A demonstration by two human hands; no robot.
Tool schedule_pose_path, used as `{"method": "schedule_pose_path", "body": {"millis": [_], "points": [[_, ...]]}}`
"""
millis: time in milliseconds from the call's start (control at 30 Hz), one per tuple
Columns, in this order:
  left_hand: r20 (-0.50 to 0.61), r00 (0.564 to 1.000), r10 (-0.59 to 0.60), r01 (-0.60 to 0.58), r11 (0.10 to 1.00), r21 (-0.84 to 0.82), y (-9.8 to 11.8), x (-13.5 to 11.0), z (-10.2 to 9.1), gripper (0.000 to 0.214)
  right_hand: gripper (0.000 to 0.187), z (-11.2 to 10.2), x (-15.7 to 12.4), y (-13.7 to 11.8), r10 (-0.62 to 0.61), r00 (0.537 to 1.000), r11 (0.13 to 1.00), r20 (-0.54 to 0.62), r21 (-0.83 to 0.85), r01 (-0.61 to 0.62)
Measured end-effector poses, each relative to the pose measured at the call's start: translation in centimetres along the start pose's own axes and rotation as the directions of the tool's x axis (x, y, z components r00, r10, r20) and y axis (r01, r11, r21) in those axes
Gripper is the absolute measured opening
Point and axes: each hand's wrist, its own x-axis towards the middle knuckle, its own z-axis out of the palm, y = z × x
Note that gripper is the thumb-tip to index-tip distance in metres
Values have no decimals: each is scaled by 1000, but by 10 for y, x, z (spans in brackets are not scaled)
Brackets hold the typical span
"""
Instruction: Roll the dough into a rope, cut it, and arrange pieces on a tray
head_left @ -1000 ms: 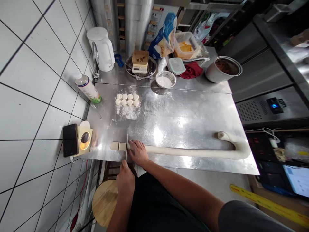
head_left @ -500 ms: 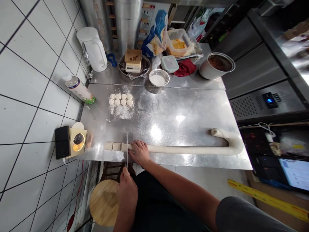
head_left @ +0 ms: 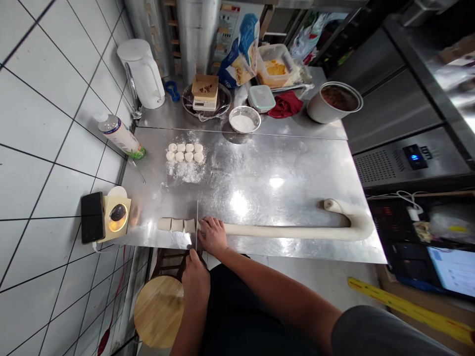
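My left hand [head_left: 196, 274] is closed around the handle of a knife, whose thin blade [head_left: 197, 212] points away from me, seen nearly edge-on. Right of the blade, my right hand [head_left: 213, 235] rests with bent fingers over the end of a long dough roll [head_left: 282, 231], holding it near the table's front edge. The roll runs right and curls back at its far end [head_left: 330, 204]. Left of the blade lie three cut dough pieces [head_left: 177, 225] in a row. Several small round dough pieces [head_left: 184, 153] sit in two rows farther back, with loose flour around them.
The steel table [head_left: 289, 163] meets a tiled wall on the left. A spray can [head_left: 120, 136], white kettle [head_left: 143, 74], phone [head_left: 92, 217] and lit lamp [head_left: 118, 217] stand there. Behind are a flour bowl [head_left: 245, 119], scale [head_left: 205, 101], red cloth [head_left: 285, 104] and pot [head_left: 326, 111].
The knife blade has shifted slightly right, and a gap now shows between it and the third cut piece. My right hand keeps its place on the roll.
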Motion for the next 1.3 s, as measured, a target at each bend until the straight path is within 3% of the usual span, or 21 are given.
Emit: {"method": "schedule_pose_path", "body": {"millis": [100,300,533,767,933,1067,1200,1300], "points": [[-41,999,-15,13,998,-55,6,1,-11,40,43,-8,-5,7,-25,1000,999,-16,45,26],[-89,995,50,-54,998,-42,12,-39,-32,34,41,-38,-21,40,-14,998,999,-58,39,16],[-37,997,71,-71,997,7,35,-56,-17,37,36,-37,-21,47,18,1000,1000,-17,10,-18],[66,998,0,0,1000,-1,37,-59,-10,36,34,-36,-20,45,-3,1000,1000,-5,-20,2],[110,994,-22,23,1000,-7,46,-40,6,40,35,-29,-21,47,-14,1000,1000,3,-28,14],[53,998,-15,16,1000,-2,51,-24,14,44,39,-31,-25,51,-36,999,999,18,6,36],[-11,999,43,-43,998,-41,48,-38,-3,38,50,-48,-33,67,-58,998,997,-18,48,59],[-35,998,56,-58,997,-50,53,-58,-18,33,42,-59,-40,82,-7,999,1000,-46,29,8]]}}
